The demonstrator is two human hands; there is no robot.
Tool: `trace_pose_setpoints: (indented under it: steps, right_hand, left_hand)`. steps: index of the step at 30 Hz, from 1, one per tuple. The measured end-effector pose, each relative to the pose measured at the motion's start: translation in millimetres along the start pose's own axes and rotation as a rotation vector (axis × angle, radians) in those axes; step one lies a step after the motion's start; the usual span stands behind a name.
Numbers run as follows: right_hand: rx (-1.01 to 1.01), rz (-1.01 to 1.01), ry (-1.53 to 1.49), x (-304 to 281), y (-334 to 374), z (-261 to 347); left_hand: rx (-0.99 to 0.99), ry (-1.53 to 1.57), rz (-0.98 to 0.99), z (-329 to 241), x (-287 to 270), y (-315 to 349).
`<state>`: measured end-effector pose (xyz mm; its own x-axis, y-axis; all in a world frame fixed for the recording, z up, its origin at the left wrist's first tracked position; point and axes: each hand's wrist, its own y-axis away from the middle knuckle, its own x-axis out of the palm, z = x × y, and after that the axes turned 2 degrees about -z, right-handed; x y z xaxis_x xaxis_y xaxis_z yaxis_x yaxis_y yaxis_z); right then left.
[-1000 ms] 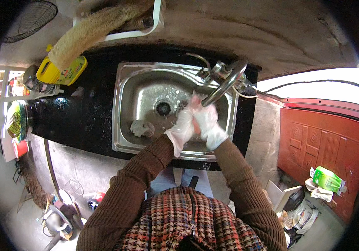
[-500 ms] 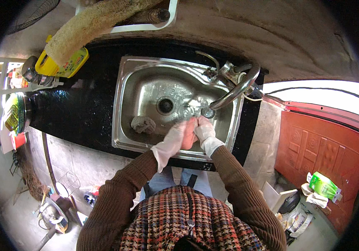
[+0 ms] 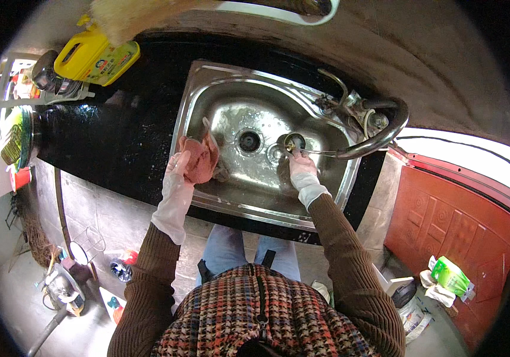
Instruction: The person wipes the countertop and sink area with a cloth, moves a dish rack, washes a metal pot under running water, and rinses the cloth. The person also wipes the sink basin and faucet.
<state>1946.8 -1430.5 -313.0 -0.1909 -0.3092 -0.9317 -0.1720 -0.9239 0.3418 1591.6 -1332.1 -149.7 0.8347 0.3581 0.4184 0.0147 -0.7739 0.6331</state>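
Note:
My left hand (image 3: 177,168), in a translucent glove, is closed on a reddish-pink cloth (image 3: 200,157) over the left side of the steel sink (image 3: 244,208). Beneath the cloth's edge a grey rag (image 3: 221,174) partly shows on the basin floor. My right hand (image 3: 302,166), also gloved, grips a small round metal cup-like thing (image 3: 294,141) by its near side, right of the drain (image 3: 249,141). A curved faucet (image 3: 380,146) reaches in from the right, its outlet close to that hand. A thin bright streak, perhaps water, runs from it.
A black countertop (image 3: 112,131) surrounds the sink. On its far left stand a yellow jug (image 3: 97,58) and a dish rack with metal bowls (image 3: 58,80). A long loofah (image 3: 130,18) hangs at the top. To the right are a red door (image 3: 445,220) and a green packet (image 3: 451,276).
My hands have parted: the left carried the cloth to the sink's left side, the right took hold of the small round metal thing. The view has shifted and turned slightly.

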Motion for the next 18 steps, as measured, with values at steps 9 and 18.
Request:
trace_pose_setpoints:
  steps: [9,18]
  right_hand:
    - [0.219,-0.262,-0.985,-24,-3,30]
    - [-0.237,0.072,-0.427,17,-42,114]
  left_hand:
    - [-0.035,0.101,0.006,-25,-20,-5]
    - [-0.042,0.065,-0.019,-57,-15,10]
